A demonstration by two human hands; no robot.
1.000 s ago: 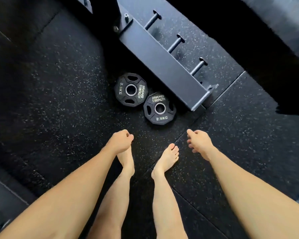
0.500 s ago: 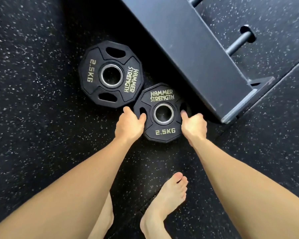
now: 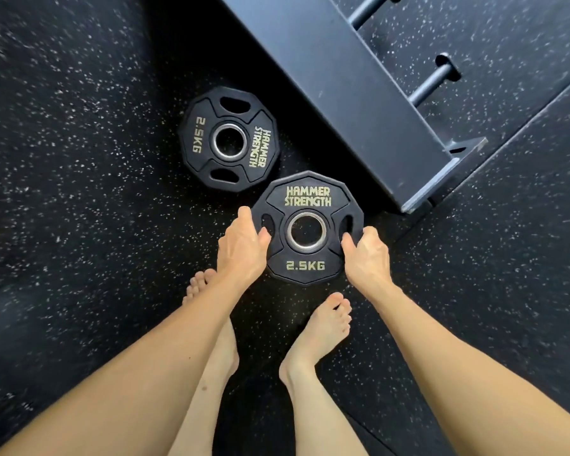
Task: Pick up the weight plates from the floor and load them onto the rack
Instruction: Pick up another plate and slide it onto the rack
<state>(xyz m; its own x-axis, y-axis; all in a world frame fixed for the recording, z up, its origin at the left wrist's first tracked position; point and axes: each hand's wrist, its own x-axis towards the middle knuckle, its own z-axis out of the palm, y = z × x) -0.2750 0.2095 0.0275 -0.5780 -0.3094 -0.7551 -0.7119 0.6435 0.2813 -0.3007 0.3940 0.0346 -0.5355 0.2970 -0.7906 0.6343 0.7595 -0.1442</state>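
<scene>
A black 2.5 kg weight plate (image 3: 306, 195) with gold lettering is held between both hands, its face toward me. My left hand (image 3: 242, 246) grips its left edge, thumb at the left handle slot. My right hand (image 3: 366, 255) grips the right edge, thumb at the right slot. A second black 2.5 kg plate (image 3: 229, 139) lies flat on the floor just up and left of the held one. The dark steel rack beam (image 3: 336, 80) runs diagonally at the upper right, with bare pegs (image 3: 431, 82) sticking out of its far side.
Black speckled rubber floor (image 3: 79, 192) all around. My bare feet (image 3: 323, 327) stand just below the held plate. The rack's foot bracket (image 3: 461, 149) ends at the right, beside a seam between floor mats.
Both hands closed on the nearer plate's edges and the plate has come off the floor toward me, away from the rack beam. The other plate has stayed in place.
</scene>
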